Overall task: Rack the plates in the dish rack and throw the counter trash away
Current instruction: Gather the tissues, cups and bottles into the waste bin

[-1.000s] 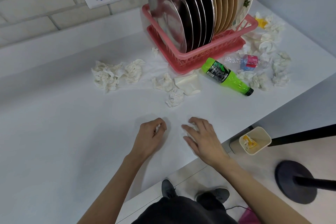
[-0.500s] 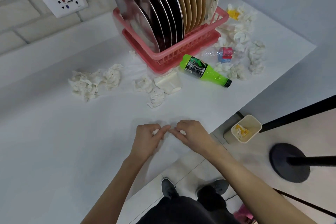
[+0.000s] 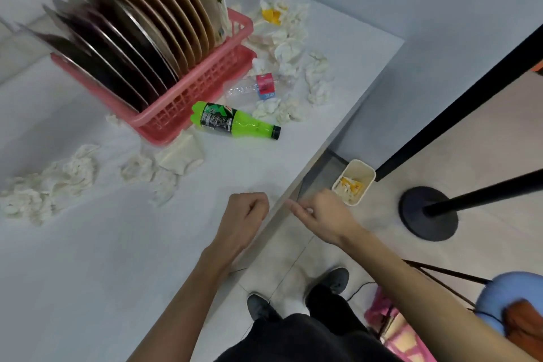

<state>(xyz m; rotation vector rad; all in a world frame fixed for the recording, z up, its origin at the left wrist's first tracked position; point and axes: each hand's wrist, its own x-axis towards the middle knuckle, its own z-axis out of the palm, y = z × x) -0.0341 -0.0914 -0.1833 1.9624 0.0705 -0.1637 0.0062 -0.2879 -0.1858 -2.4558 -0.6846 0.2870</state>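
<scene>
Pink dish rack (image 3: pixel 191 97) is filled with plates (image 3: pixel 152 38) stood on edge on the counter (image 3: pixel 88 258), where crumpled tissues (image 3: pixel 73 170) and a green bottle (image 3: pixel 235 123) are strewn. A white scrap (image 3: pixel 308 210) is pinched by the right hand (image 3: pixel 323 217) near the floor bin (image 3: pixel 369 171); the left hand (image 3: pixel 245 220) is fisted, contents unseen.
</scene>
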